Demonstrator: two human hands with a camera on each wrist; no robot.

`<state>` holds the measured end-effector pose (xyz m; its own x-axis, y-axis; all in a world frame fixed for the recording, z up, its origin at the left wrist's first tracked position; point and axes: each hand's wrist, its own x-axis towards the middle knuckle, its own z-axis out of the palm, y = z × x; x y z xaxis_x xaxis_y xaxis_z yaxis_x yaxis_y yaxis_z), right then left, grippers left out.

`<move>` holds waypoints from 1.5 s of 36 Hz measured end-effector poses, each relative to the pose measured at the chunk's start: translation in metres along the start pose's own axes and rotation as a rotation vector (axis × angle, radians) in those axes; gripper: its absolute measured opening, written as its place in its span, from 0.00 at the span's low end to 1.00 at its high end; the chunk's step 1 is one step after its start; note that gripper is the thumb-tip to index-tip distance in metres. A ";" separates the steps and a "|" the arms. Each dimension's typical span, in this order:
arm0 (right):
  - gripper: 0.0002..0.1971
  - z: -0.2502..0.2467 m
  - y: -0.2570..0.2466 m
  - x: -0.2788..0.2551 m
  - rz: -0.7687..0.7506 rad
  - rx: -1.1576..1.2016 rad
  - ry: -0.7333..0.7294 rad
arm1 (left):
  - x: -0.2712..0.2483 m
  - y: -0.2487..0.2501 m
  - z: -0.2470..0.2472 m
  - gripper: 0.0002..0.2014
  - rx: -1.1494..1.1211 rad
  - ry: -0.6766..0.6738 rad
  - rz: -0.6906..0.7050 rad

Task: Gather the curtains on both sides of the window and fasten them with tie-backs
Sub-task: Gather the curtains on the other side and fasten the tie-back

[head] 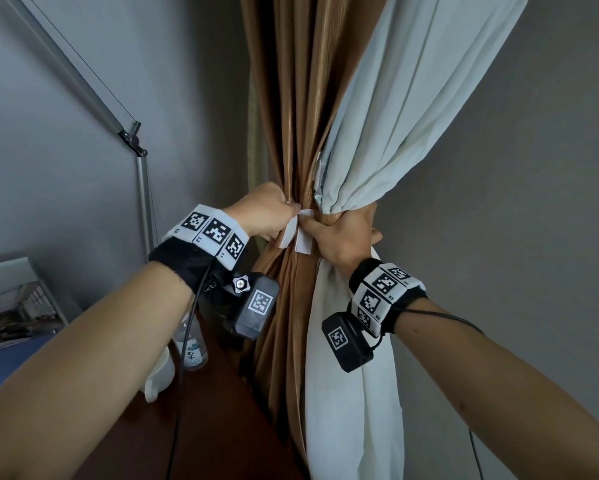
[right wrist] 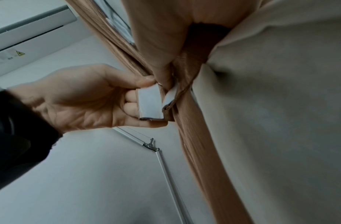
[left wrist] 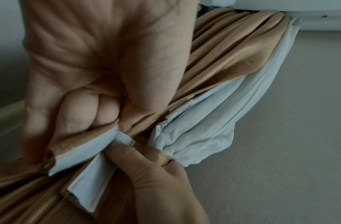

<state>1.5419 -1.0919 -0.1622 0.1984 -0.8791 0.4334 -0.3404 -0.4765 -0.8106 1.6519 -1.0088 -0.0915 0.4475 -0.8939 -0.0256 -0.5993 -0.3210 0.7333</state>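
Observation:
A brown pleated curtain (head: pixel 291 98) and its pale lining (head: pixel 395 116) are bunched together at waist height. A brown tie-back (head: pixel 336 216) with white-faced ends (head: pixel 303 242) is wrapped round the bunch. My left hand (head: pixel 289 211) pinches one white end (left wrist: pixel 85 153) on the left of the bunch. My right hand (head: pixel 312 225) grips the bunch from the right, its thumb (left wrist: pixel 127 153) on the other end (left wrist: pixel 90 186). In the right wrist view the two ends (right wrist: pixel 150 103) hang side by side, a little apart. The tie-back's far side is hidden behind the fabric.
A jointed metal lamp arm (head: pixel 131 133) stands at the left against the grey wall. Below it, a dark wooden table (head: pixel 204 427) holds a clear bottle (head: pixel 190 341) and a white cup (head: pixel 159 372). A picture (head: pixel 10 306) leans at the far left. An air conditioner (right wrist: pixel 31 30) hangs overhead.

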 end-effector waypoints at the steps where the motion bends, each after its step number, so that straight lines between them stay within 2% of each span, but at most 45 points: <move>1: 0.45 0.001 0.001 0.001 0.003 -0.014 -0.001 | 0.000 -0.001 0.000 0.18 0.012 -0.006 0.007; 7: 0.43 0.005 -0.001 0.001 -0.006 -0.053 -0.001 | -0.001 0.000 0.002 0.20 0.133 -0.055 0.042; 11: 0.45 0.005 -0.004 0.000 0.003 -0.054 -0.009 | 0.006 0.001 0.002 0.14 0.206 -0.111 0.023; 18: 0.35 0.006 -0.002 0.005 -0.035 -0.106 -0.090 | 0.009 0.015 0.003 0.12 0.349 -0.230 0.027; 21: 0.41 0.004 -0.002 0.006 -0.008 -0.123 -0.099 | 0.012 0.016 0.003 0.14 0.393 -0.251 0.033; 24: 0.42 0.000 -0.004 0.006 0.013 -0.111 -0.163 | 0.011 0.021 0.004 0.15 0.421 -0.240 0.042; 26: 0.48 -0.006 -0.007 0.006 0.056 -0.066 -0.209 | 0.011 0.023 0.006 0.14 0.431 -0.236 0.051; 32: 0.49 -0.011 -0.004 0.011 0.059 -0.209 -0.306 | 0.020 0.019 0.005 0.17 0.303 -0.179 0.049; 36: 0.52 -0.011 0.003 0.012 0.013 -0.228 -0.283 | 0.019 0.019 0.004 0.14 0.193 -0.185 0.014; 42: 0.54 -0.010 0.004 0.013 0.023 -0.212 -0.235 | 0.019 0.022 0.008 0.14 0.160 -0.185 -0.011; 51: 0.53 -0.001 0.011 0.020 0.005 -0.183 -0.236 | 0.018 0.025 0.026 0.11 0.065 -0.051 -0.031; 54: 0.47 -0.001 0.013 0.023 -0.003 -0.251 -0.262 | 0.021 0.027 0.033 0.13 0.019 -0.020 -0.030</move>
<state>1.5412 -1.1180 -0.1621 0.4177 -0.8599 0.2934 -0.5483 -0.4961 -0.6732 1.6232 -1.0464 -0.0950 0.4523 -0.8897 -0.0616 -0.5980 -0.3538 0.7191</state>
